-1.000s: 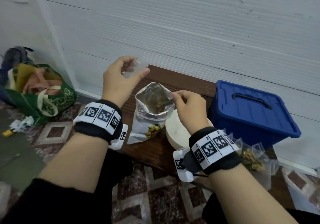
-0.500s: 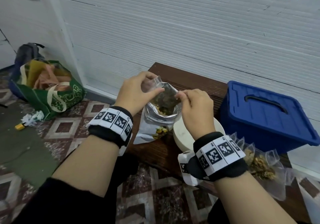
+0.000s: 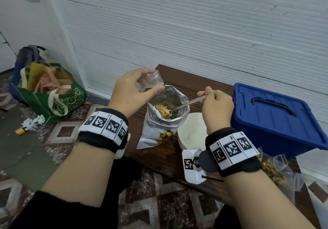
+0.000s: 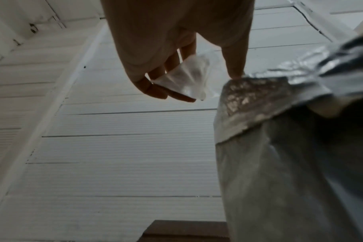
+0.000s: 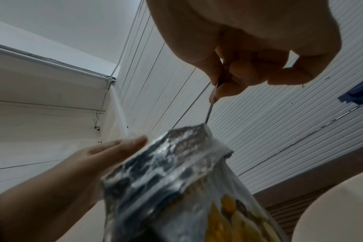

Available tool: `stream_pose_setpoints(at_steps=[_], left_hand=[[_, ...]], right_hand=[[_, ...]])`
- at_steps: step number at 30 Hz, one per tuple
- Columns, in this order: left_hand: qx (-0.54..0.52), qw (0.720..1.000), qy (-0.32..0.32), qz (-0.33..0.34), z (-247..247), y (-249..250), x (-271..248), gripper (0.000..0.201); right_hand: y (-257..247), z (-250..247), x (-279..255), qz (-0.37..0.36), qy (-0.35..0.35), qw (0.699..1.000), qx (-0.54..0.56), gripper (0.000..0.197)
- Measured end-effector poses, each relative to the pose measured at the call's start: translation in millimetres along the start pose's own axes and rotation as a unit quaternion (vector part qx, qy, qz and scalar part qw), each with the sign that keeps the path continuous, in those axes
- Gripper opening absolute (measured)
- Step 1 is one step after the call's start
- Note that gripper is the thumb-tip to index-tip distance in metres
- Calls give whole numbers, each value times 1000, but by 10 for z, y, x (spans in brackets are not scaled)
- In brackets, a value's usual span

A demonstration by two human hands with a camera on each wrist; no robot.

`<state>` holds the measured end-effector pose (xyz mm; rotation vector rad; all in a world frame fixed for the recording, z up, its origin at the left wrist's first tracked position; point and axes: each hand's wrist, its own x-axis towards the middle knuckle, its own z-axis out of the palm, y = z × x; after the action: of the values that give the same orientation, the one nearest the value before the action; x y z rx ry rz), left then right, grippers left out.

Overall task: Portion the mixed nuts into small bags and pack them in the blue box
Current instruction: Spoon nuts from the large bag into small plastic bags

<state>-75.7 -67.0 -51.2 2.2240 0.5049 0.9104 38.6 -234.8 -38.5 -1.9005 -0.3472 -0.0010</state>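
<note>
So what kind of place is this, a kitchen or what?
Probably not a kitchen: more likely a spare corner of a home or a makeshift room. The work sits on a low wooden bench against a white panelled wall, above a patterned tile floor, with a stuffed green shopping bag nearby.

Nut pouch (image 3: 160, 122), blue box (image 3: 276, 120) on bench (image 3: 165, 153)

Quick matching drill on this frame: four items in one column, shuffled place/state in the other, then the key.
Items
1. spoon
2. small clear bag
3. blue box
4. filled small bags

States
A. lid on, at the table's right end
B. held in the right hand, tip down in the foil nut bag
C. lying on the table in front of the box
D. empty, pinched in the left hand above the foil bag's mouth

Pairs: 1-B, 2-D, 3-A, 4-C
</note>
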Motion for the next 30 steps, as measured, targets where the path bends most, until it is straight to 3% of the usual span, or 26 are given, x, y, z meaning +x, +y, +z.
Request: stream_pose_setpoints(at_steps=[6, 12, 30], left_hand=[[21, 999, -43, 22, -140, 52, 9, 47], [71, 992, -104, 27, -140, -16, 31, 64], [101, 980, -155, 67, 53, 145, 84, 69]], right_hand=[[-35, -132, 141, 8, 40, 999, 11, 40], [-146, -311, 264, 13, 59, 998, 23, 45], [-372, -258, 327, 17, 0, 999, 41, 43]])
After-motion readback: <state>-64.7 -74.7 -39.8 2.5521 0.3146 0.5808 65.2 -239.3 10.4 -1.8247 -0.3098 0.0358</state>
